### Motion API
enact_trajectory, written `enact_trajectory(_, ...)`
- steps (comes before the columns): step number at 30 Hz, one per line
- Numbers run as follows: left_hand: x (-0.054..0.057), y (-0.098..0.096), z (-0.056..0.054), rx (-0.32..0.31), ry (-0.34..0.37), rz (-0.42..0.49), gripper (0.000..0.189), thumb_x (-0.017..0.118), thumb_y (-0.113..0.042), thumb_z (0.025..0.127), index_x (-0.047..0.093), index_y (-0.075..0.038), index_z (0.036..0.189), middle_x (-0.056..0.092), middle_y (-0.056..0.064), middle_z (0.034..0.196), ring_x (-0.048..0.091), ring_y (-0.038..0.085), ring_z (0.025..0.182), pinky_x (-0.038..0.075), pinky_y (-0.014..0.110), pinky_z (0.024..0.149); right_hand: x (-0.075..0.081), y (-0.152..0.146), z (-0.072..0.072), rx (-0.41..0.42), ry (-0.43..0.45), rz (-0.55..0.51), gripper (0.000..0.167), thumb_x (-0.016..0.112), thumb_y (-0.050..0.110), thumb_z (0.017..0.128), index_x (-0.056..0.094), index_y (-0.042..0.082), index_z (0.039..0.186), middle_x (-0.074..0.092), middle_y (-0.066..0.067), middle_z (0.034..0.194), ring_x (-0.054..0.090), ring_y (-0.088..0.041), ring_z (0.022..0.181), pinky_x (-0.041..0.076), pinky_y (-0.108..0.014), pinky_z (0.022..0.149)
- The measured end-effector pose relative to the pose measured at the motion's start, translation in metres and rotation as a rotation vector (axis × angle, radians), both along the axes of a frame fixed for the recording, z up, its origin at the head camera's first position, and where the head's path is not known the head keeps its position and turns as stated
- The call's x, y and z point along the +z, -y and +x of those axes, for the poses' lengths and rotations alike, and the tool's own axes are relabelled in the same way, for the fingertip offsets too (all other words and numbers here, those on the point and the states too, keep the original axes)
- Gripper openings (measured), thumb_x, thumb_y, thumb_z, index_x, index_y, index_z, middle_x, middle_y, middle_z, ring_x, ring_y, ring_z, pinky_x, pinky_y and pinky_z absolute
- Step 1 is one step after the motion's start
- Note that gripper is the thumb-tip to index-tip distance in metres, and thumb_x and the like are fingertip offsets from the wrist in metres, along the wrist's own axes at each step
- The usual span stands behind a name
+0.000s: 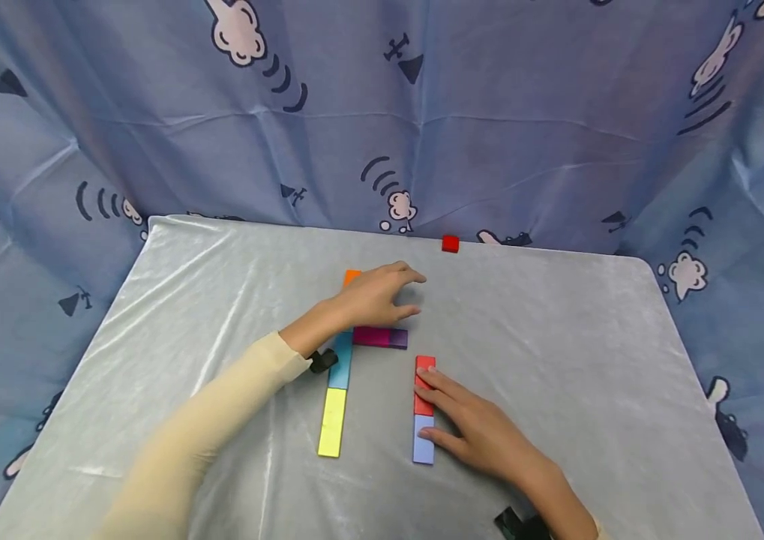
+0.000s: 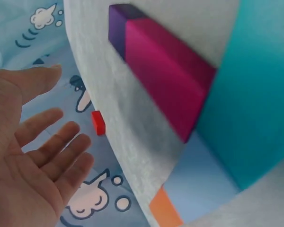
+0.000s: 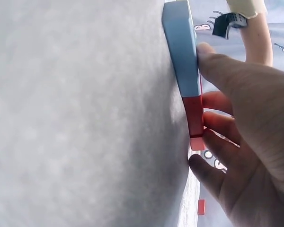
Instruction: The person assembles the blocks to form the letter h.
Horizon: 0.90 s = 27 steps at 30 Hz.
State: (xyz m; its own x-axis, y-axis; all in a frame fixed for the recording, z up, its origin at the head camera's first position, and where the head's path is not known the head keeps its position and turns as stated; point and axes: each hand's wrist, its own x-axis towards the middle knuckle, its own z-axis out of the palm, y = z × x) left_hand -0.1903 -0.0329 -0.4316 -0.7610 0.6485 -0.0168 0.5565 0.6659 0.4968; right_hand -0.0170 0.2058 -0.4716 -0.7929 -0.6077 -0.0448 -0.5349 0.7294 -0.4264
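Observation:
My left hand [image 1: 382, 294] hovers over the far part of a line of blocks, fingers spread and holding nothing. In that line are a yellow block [image 1: 331, 424], a teal block [image 1: 340, 371], a light blue block [image 2: 199, 184] and an orange block [image 1: 352, 276]. A magenta block [image 1: 371, 337] with a dark purple block [image 1: 398, 339] at its end branches rightward. Off to the right, my right hand [image 1: 479, 427] rests its fingertips on a red piece [image 1: 424, 405] and its thumb on a lavender block [image 1: 423, 442], which lie end to end.
A small red block [image 1: 450, 244] sits at the far edge of the table, which has a pale grey cloth [image 1: 557, 322] over it. Blue printed curtains [image 1: 523, 165] hang behind and at both sides. Dark wrist cameras [image 1: 323, 361] are strapped to both wrists.

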Motion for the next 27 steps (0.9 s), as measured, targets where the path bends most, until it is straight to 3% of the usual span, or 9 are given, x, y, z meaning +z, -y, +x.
enact_trajectory(9,0.009,-0.023,-0.033,0.024,-0.049,-0.072,0.052,0.070,-0.030,0.102,0.061,-0.010,0.149,0.064,0.009,0.146,0.065,0.024,0.129,0.058,0.043,0.107,0.002,-0.002,-0.001,-0.001,0.020,0.011,0.069,0.075,0.048,0.097,0.055,0.020,0.156,0.042,0.003,0.170,0.046,-0.020,0.155,0.052,-0.046,0.117)
enact_trajectory(17,-0.003,-0.041,-0.053,0.038,-0.081,-0.120,0.053,0.070,-0.025,0.102,0.058,-0.010,0.151,0.061,0.010,0.147,0.063,0.025,0.131,0.057,0.042,0.110,0.001,0.001,-0.001,0.025,0.010,0.000,0.067,0.072,0.049,0.098,0.054,0.020,0.157,0.042,0.004,0.170,0.045,-0.020,0.156,0.051,-0.047,0.118)
enact_trajectory(21,-0.009,-0.054,-0.062,0.040,-0.125,-0.137,0.054,0.071,-0.023,0.101,0.057,-0.010,0.151,0.061,0.010,0.141,0.062,0.026,0.127,0.056,0.041,0.108,0.000,0.001,-0.002,0.028,-0.047,-0.018,0.066,0.077,0.045,0.095,0.058,0.018,0.153,0.047,0.002,0.167,0.049,-0.021,0.153,0.052,-0.047,0.116)
enact_trajectory(27,-0.014,-0.072,-0.070,0.043,-0.149,-0.161,0.048,0.068,-0.035,0.103,0.061,-0.011,0.145,0.061,0.009,0.138,0.062,0.025,0.125,0.057,0.041,0.104,-0.002,-0.001,0.002,0.027,-0.074,-0.028,0.065,0.078,0.045,0.095,0.061,0.016,0.151,0.049,0.001,0.166,0.051,-0.021,0.151,0.054,-0.046,0.115)
